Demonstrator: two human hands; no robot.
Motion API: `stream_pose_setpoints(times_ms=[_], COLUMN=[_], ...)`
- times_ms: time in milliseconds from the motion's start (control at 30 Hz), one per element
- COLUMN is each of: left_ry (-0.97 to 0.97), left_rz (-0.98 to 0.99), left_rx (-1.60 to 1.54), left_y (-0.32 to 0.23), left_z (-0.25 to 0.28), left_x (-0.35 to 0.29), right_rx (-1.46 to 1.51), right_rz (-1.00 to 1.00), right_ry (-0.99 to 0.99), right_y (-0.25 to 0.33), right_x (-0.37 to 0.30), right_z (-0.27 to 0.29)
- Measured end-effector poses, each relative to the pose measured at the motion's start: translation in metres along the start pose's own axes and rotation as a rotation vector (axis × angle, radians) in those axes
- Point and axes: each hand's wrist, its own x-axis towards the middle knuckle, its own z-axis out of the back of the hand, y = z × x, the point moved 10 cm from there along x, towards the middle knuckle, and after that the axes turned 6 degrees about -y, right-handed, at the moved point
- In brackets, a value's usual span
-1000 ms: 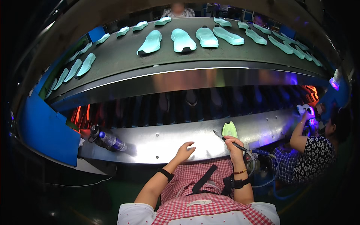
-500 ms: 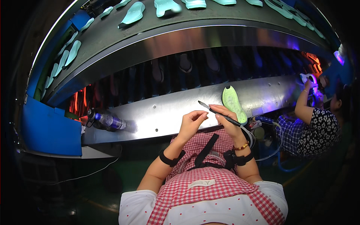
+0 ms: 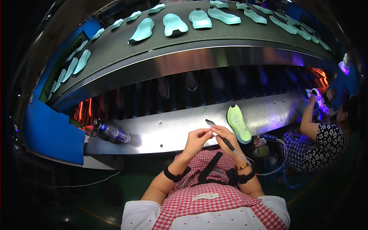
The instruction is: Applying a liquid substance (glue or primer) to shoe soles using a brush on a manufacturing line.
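My right hand (image 3: 226, 137) grips a thin dark brush (image 3: 219, 133) whose tip points up and left. My left hand (image 3: 197, 138) meets it, fingers pinching at the brush shaft near the tip. Both hands hover over the steel ledge (image 3: 168, 132) in front of me. A pale green shoe sole (image 3: 238, 123) lies on that ledge just right of my right hand, touched by neither hand. A thin tube runs from the brush down past my right wrist.
A plastic water bottle (image 3: 111, 132) lies on the ledge at left beside a blue panel (image 3: 50, 134). Above, a curved conveyor (image 3: 230, 30) carries several teal soles (image 3: 174, 24). A co-worker in a dotted top (image 3: 324, 142) works at right under violet light.
My right hand has let go of the green sole, which now lies on the ledge. My left hand came up to meet the brush. The view has tilted down.
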Motion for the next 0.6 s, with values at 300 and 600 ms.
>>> stream_pose_setpoints(times_ms=[300, 600], left_ry=[0.041, 0.006], left_rz=[0.068, 0.143], left_rx=[0.044, -0.011], left_y=[0.011, 0.015], left_z=[0.002, 0.006], left_x=[-0.004, -0.005], right_rx=[-0.207, -0.271], right_rz=[0.101, 0.107], right_ry=[-0.035, -0.006], right_y=[0.004, 0.007], right_x=[-0.003, -0.006], right_z=[0.002, -0.002])
